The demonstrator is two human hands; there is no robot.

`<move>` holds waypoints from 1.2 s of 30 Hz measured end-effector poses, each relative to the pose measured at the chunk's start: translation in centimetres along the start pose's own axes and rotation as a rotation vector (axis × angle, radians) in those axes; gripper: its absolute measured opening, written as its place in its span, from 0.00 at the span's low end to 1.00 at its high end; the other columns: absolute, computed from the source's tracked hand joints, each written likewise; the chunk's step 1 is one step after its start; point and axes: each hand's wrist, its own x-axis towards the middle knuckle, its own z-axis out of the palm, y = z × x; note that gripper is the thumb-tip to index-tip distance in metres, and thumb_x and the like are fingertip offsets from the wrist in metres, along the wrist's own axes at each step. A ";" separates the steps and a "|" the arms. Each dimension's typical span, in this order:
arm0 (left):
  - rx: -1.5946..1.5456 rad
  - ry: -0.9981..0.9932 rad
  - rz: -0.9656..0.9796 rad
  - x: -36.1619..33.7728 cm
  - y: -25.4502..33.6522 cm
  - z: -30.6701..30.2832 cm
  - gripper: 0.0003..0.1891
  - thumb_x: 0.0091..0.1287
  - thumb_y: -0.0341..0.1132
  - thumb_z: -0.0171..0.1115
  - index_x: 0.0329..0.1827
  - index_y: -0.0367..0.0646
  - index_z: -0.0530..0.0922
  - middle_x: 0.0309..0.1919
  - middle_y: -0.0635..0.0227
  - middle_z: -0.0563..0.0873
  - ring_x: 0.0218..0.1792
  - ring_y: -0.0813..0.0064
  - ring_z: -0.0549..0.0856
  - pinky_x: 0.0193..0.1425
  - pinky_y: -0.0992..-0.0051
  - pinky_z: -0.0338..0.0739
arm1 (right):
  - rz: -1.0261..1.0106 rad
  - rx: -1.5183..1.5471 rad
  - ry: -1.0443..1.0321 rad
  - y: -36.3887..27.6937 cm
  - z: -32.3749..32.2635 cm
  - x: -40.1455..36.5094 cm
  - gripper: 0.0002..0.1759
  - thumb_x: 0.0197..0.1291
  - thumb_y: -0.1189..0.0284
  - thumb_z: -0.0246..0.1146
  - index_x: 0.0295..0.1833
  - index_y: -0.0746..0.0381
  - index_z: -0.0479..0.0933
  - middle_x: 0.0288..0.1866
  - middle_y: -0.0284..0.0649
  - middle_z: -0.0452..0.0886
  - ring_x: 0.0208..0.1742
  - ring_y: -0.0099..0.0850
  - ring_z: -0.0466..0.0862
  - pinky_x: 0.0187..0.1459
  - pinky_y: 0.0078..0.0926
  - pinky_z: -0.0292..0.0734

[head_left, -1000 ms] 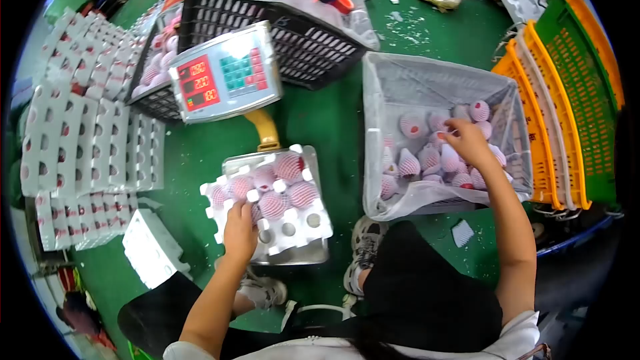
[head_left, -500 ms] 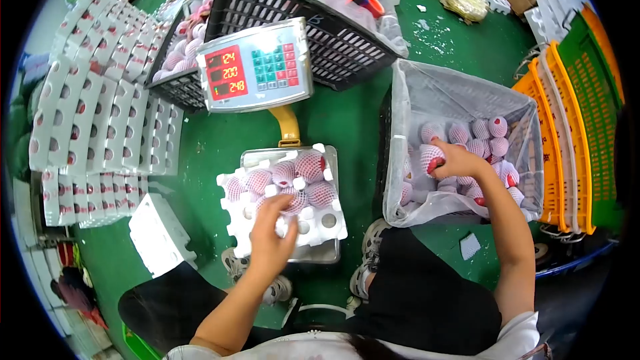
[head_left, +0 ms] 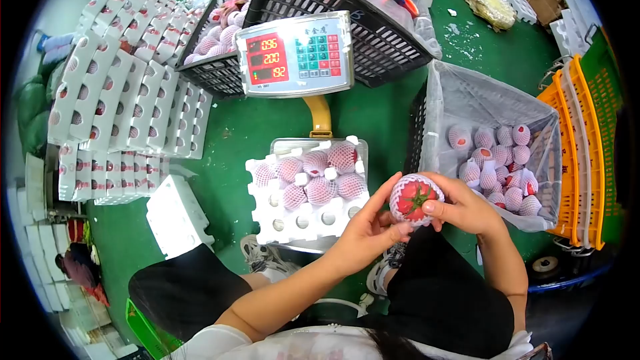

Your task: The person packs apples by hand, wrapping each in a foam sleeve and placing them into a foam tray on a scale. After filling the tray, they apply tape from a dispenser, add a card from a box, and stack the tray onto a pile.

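In front of my lap, both hands hold a red tomato (head_left: 415,201) in a pale foam net sleeve, its green stem end turned up. My left hand (head_left: 367,233) cups it from the left and below. My right hand (head_left: 465,207) grips its right side, thumb near the stem. Left of them, a white foam tray (head_left: 283,228) lies on the scale's metal platform (head_left: 362,153). Several sleeved tomatoes (head_left: 321,190) fill its far cups, while the near cups show bare holes. To the right stands a dark crate with a pale liner (head_left: 460,97), with several sleeved tomatoes (head_left: 490,177) inside.
The scale display (head_left: 297,53) stands on a yellow post (head_left: 319,117) beyond the tray. Black crates (head_left: 300,0) of sleeved fruit are behind it. Stacked white foam trays (head_left: 100,100) rise at left, and one foam piece (head_left: 177,217) lies nearer. Orange crates (head_left: 573,160) stand at far right.
My right hand has lifted a sleeved tomato out of the lined crate toward my lap. My left hand has left the tray and joined it. The display's top reading went from 124 to 096.
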 end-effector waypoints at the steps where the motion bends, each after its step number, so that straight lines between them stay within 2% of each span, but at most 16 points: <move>1: -0.007 -0.013 0.014 -0.3 0.0 -0.2 0.47 0.71 0.23 0.66 0.86 0.49 0.46 0.72 0.65 0.69 0.60 0.74 0.79 0.59 0.74 0.80 | -0.012 0.030 -0.002 0.5 0.2 0.1 0.31 0.70 0.57 0.66 0.70 0.66 0.71 0.41 0.37 0.83 0.31 0.20 0.80 0.30 0.19 0.78; 5: 0.724 0.137 0.079 -2.0 1.7 -0.7 0.52 0.60 0.27 0.76 0.85 0.52 0.53 0.69 0.62 0.71 0.60 0.70 0.77 0.59 0.70 0.78 | -0.019 0.222 -0.067 2.4 2.1 0.9 0.32 0.73 0.58 0.62 0.74 0.65 0.66 0.42 0.36 0.83 0.31 0.21 0.80 0.31 0.19 0.78; 9: 1.067 0.367 0.616 -4.3 0.9 -2.9 0.44 0.53 0.35 0.79 0.76 0.47 0.66 0.69 0.56 0.72 0.70 0.61 0.73 0.72 0.64 0.69 | -0.060 0.208 -0.122 2.6 5.9 1.7 0.27 0.75 0.63 0.59 0.72 0.64 0.67 0.46 0.37 0.82 0.35 0.24 0.81 0.39 0.22 0.78; 10: 0.737 0.310 0.307 -6.0 3.2 -1.4 0.43 0.55 0.35 0.77 0.75 0.46 0.66 0.69 0.57 0.72 0.71 0.63 0.72 0.75 0.65 0.66 | -0.050 0.268 -0.139 3.2 6.5 1.9 0.26 0.76 0.65 0.57 0.73 0.63 0.66 0.48 0.39 0.83 0.37 0.27 0.82 0.40 0.23 0.78; 12: 0.439 0.327 0.274 -7.7 2.8 -1.9 0.42 0.58 0.37 0.75 0.76 0.46 0.64 0.68 0.60 0.74 0.71 0.69 0.72 0.75 0.67 0.66 | 0.027 0.324 -0.250 1.2 8.2 2.0 0.21 0.75 0.69 0.55 0.68 0.66 0.72 0.49 0.40 0.84 0.38 0.31 0.84 0.42 0.27 0.78; 13: 0.522 0.387 0.483 -8.2 1.7 -4.6 0.42 0.59 0.38 0.75 0.76 0.46 0.63 0.67 0.61 0.75 0.69 0.73 0.73 0.73 0.69 0.68 | 0.050 0.271 -0.297 -0.1 9.4 2.6 0.20 0.75 0.68 0.55 0.67 0.65 0.72 0.48 0.40 0.84 0.38 0.31 0.83 0.41 0.26 0.78; 16: -0.318 0.199 0.343 -19.7 10.0 -5.1 0.41 0.61 0.45 0.72 0.78 0.57 0.63 0.65 0.71 0.77 0.64 0.75 0.77 0.63 0.63 0.79 | 0.030 0.073 -0.339 -3.1 15.1 6.3 0.16 0.75 0.67 0.54 0.61 0.64 0.73 0.43 0.38 0.81 0.35 0.29 0.81 0.39 0.26 0.76; 19: -0.448 0.357 0.697 -35.0 13.2 -8.7 0.34 0.67 0.44 0.68 0.75 0.50 0.67 0.65 0.58 0.80 0.60 0.57 0.82 0.55 0.58 0.83 | -0.013 -0.076 -0.305 -3.9 20.2 8.2 0.13 0.76 0.66 0.54 0.56 0.62 0.73 0.39 0.36 0.78 0.33 0.28 0.78 0.37 0.25 0.74; 24: -0.375 0.882 1.435 -62.9 13.6 -13.5 0.29 0.56 0.37 0.76 0.60 0.43 0.75 0.52 0.58 0.82 0.50 0.60 0.83 0.53 0.64 0.82 | -0.086 -0.177 -0.053 -0.8 20.7 9.1 0.11 0.76 0.63 0.54 0.47 0.59 0.74 0.33 0.33 0.74 0.29 0.25 0.75 0.34 0.24 0.71; 25: -0.349 0.874 1.528 -67.6 11.4 -16.1 0.28 0.61 0.47 0.75 0.60 0.45 0.75 0.54 0.55 0.83 0.51 0.56 0.84 0.54 0.58 0.82 | -0.103 -0.183 0.046 1.3 18.5 8.8 0.11 0.76 0.63 0.53 0.46 0.59 0.74 0.31 0.32 0.73 0.28 0.25 0.74 0.33 0.24 0.71; 27: -0.563 0.995 1.361 -70.3 9.3 -15.2 0.39 0.64 0.56 0.70 0.67 0.35 0.69 0.57 0.43 0.81 0.51 0.50 0.83 0.64 0.58 0.79 | -0.150 -0.239 0.342 6.6 12.0 6.7 0.13 0.77 0.62 0.53 0.42 0.58 0.75 0.28 0.31 0.71 0.27 0.24 0.72 0.32 0.24 0.70; 29: -0.480 1.090 1.231 -66.2 11.3 -14.5 0.34 0.69 0.49 0.66 0.68 0.31 0.69 0.58 0.46 0.81 0.48 0.55 0.84 0.56 0.62 0.80 | -0.202 -0.405 0.640 12.5 4.1 2.3 0.14 0.77 0.61 0.53 0.39 0.57 0.75 0.26 0.30 0.69 0.25 0.23 0.71 0.30 0.23 0.68; 30: -0.420 0.603 1.085 -63.9 12.4 -15.1 0.30 0.71 0.45 0.63 0.68 0.32 0.71 0.56 0.50 0.83 0.46 0.61 0.84 0.51 0.66 0.80 | -0.230 -0.509 0.738 12.8 1.8 0.4 0.16 0.77 0.60 0.53 0.37 0.56 0.75 0.24 0.29 0.68 0.25 0.23 0.70 0.29 0.23 0.68; 32: -0.347 1.089 0.924 -57.5 15.0 -15.5 0.24 0.76 0.41 0.57 0.69 0.36 0.73 0.51 0.62 0.86 0.44 0.72 0.84 0.46 0.73 0.80 | -0.314 -0.471 0.846 10.7 -3.3 -3.1 0.18 0.77 0.60 0.53 0.33 0.55 0.76 0.22 0.28 0.67 0.23 0.22 0.68 0.28 0.23 0.67; 33: -0.156 0.897 0.836 -56.3 15.5 -18.3 0.25 0.78 0.39 0.54 0.74 0.37 0.69 0.51 0.66 0.86 0.45 0.74 0.84 0.47 0.74 0.81 | -0.358 0.009 0.846 5.3 -3.1 -4.8 0.19 0.76 0.62 0.55 0.30 0.58 0.74 0.20 0.28 0.65 0.23 0.20 0.67 0.29 0.21 0.62; 36: -0.157 0.782 0.709 -45.1 18.9 -13.9 0.28 0.79 0.37 0.51 0.80 0.41 0.61 0.51 0.67 0.86 0.44 0.77 0.85 0.44 0.75 0.82 | -0.338 -0.252 0.904 1.2 -10.0 -8.5 0.12 0.71 0.66 0.59 0.39 0.63 0.79 0.27 0.32 0.76 0.29 0.21 0.75 0.33 0.20 0.69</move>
